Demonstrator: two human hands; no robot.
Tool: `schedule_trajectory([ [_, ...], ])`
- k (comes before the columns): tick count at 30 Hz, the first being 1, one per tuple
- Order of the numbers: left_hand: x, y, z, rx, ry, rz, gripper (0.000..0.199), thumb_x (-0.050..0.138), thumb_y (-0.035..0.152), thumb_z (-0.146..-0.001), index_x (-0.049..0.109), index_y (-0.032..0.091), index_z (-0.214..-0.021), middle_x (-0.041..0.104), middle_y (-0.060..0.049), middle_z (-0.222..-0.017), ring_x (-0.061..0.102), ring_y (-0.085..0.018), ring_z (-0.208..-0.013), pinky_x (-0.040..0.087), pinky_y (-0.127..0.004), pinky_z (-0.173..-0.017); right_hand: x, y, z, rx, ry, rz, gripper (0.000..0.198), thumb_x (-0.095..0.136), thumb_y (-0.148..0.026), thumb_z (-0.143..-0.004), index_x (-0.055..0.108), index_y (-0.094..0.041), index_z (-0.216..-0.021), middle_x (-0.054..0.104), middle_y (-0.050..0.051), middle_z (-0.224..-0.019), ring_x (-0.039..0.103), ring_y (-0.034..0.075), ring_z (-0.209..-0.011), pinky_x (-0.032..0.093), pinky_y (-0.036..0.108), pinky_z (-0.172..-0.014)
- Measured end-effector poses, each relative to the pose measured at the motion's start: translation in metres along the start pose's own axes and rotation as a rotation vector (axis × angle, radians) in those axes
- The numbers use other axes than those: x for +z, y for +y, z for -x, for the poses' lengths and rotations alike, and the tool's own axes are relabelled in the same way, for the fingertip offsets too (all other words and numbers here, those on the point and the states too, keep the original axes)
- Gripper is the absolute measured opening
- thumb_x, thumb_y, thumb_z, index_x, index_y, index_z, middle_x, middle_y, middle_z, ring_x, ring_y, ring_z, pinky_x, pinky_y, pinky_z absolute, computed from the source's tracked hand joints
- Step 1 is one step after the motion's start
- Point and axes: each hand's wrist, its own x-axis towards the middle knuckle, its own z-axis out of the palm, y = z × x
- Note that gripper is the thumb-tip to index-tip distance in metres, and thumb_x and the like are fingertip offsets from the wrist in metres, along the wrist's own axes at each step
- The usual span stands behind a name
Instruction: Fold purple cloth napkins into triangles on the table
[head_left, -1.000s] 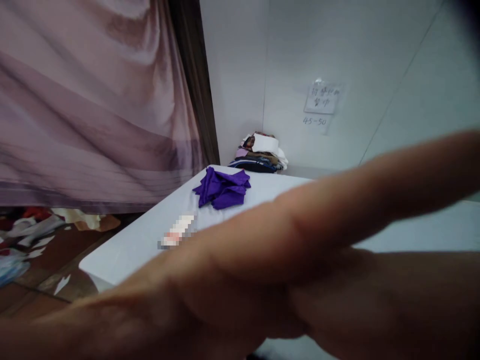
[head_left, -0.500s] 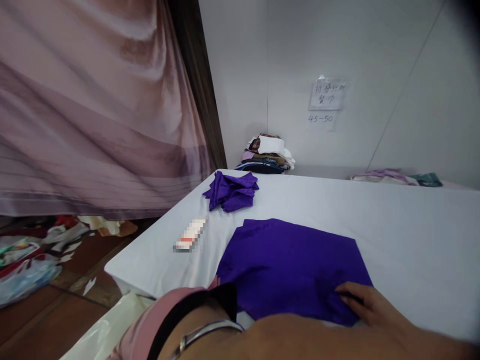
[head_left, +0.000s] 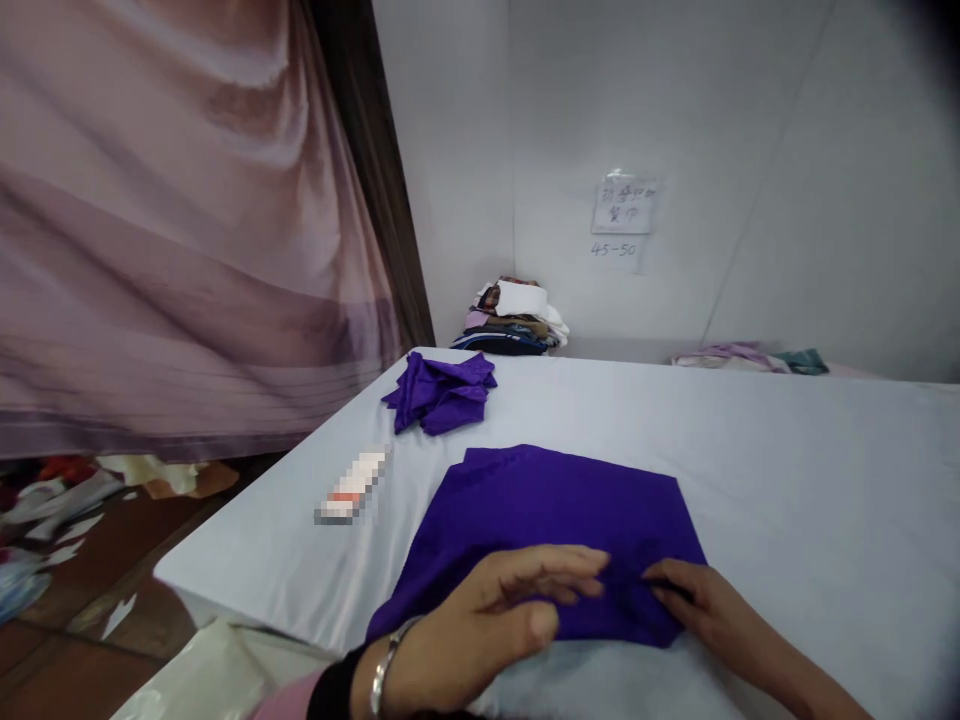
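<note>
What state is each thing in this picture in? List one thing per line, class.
purple cloth: spread flat on the table, both hands on its near edge
left hand: open, resting on cloth
right hand: pressing the cloth's corner
purple pile: crumpled
clothes stack: folded, by wall

A small object (head_left: 351,487) at nine o'clock of the purple cloth (head_left: 555,520) is blurred; the wall note (head_left: 624,205) is unreadable.

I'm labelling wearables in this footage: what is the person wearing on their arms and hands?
The left hand is bare, with a thin silver bangle at the wrist. Behind it sits a black cuff, then a pink sleeve. The right hand is bare too, with no ring, glove or sleeve visible on the forearm that shows.
</note>
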Motion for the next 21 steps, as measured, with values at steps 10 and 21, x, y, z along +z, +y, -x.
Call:
schedule_trajectory([
  [10, -0.029, -0.123, 0.038, -0.152, 0.219, -0.952, 0.037, 0.053, 0.024, -0.075, 0.062, 0.034, -0.109, 0.063, 0.001, -0.115, 0.055, -0.031, -0.109, 0.042, -0.048, -0.097, -0.017, -0.021, 0.006, -0.081, 0.166, -0.157, 0.021, 0.048, -0.031, -0.084, 0.066, -0.023, -0.092, 0.067, 0.003, -0.088, 0.06, 0.018, -0.083, 0.047, 0.03, -0.075],
  [21, -0.121, -0.072, -0.05, -0.23, 0.329, -1.071, 0.033, 0.039, 0.035, -0.086, 0.065, 0.023, -0.101, 0.069, -0.001, -0.101, 0.063, -0.024, -0.093, 0.048, -0.032, -0.083, -0.072, -0.012, -0.077, 0.018, 0.415, -0.206, 0.026, 0.059, -0.038, -0.076, 0.067, -0.014, -0.072, 0.063, -0.007, -0.056, 0.06, 0.008, -0.053, 0.046, 0.019, -0.058],
])
